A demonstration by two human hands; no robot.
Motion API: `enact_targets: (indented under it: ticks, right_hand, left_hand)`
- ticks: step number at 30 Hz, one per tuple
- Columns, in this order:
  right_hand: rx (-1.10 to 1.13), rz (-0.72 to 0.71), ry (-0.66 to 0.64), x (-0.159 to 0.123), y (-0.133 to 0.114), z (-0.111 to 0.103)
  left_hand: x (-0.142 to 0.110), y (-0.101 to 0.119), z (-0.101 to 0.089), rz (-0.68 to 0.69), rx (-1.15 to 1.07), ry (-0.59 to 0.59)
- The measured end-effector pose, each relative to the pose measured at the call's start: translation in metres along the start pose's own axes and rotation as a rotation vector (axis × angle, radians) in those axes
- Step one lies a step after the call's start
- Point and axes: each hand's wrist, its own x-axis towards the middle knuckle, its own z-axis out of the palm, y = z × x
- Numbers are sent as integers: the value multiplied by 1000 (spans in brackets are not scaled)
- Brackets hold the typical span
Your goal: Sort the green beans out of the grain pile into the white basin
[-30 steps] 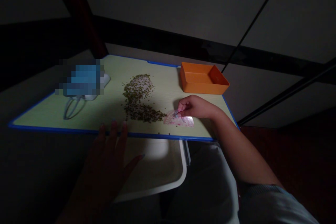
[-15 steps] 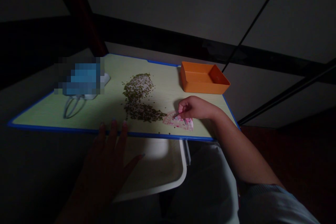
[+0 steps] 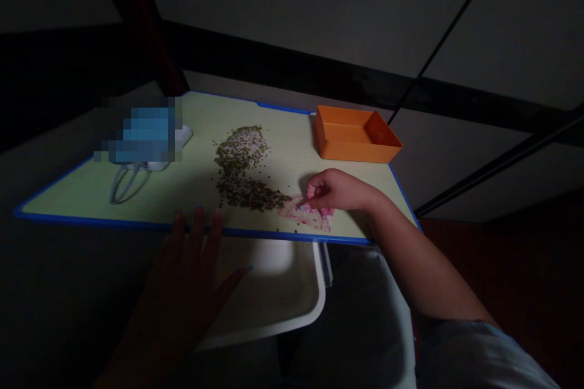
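My right hand (image 3: 335, 188) pinches a pink see-through protractor (image 3: 303, 219) between thumb and fingers, low over the pale tabletop (image 3: 292, 161). The protractor's left end meets the near pile of small dark green and pale grains (image 3: 249, 194). Behind that pile, and joined to it, spreads a lighter heap of the same grains (image 3: 241, 146). My left hand (image 3: 187, 261) lies in shadow with its fingers spread, fingertips at the table's blue front edge. Nothing shows in it.
An orange open box (image 3: 358, 149) stands at the back right. On the left is a blurred-out blue item (image 3: 146, 134) with a cord loop (image 3: 128, 185). Below the front edge sits a white tub (image 3: 319, 298). A few stray grains lie near the front edge.
My right hand has shifted the protractor slightly left toward the near grains, turning it a little. My left hand has stayed in place.
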Motion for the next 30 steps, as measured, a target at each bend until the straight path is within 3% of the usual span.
enact_targets:
  ticks: [13,30]
  right_hand:
    - [145,-104,-19,4,6,1]
    - [33,-89,-61,-13,11,-21]
  left_hand:
    - [-2,-3,1,8,-15,2]
    - [0,-2,1,4,-17,-4]
